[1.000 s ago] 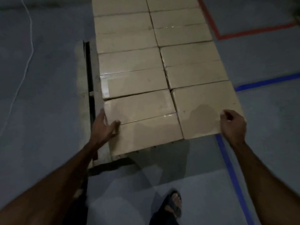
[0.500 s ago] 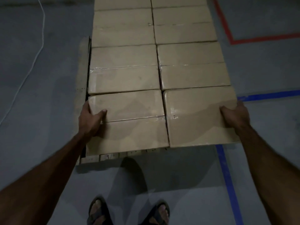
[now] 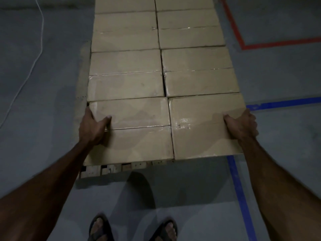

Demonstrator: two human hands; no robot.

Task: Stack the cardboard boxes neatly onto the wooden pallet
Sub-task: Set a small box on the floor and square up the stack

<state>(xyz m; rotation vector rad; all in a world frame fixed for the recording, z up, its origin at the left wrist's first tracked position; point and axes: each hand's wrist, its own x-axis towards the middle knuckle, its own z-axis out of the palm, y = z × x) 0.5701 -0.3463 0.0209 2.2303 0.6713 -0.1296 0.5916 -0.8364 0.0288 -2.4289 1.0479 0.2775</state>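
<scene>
1. Front row of boxes [image 3: 205, 126] on pallet [image 3: 107, 169], right box overhanging its edge.
2. Left hand [image 3: 93, 126] clasping left box [image 3: 132, 129] side; right hand [image 3: 243, 124] curled over right edge.
3. Squeeze inward evenly; close centre seam, square front faces.

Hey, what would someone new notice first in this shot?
Two rows of tan cardboard boxes fill the centre. The left hand and right hand grip the outer sides of the nearest boxes. Blue floor tape runs at right, red tape in the far corner.
</scene>
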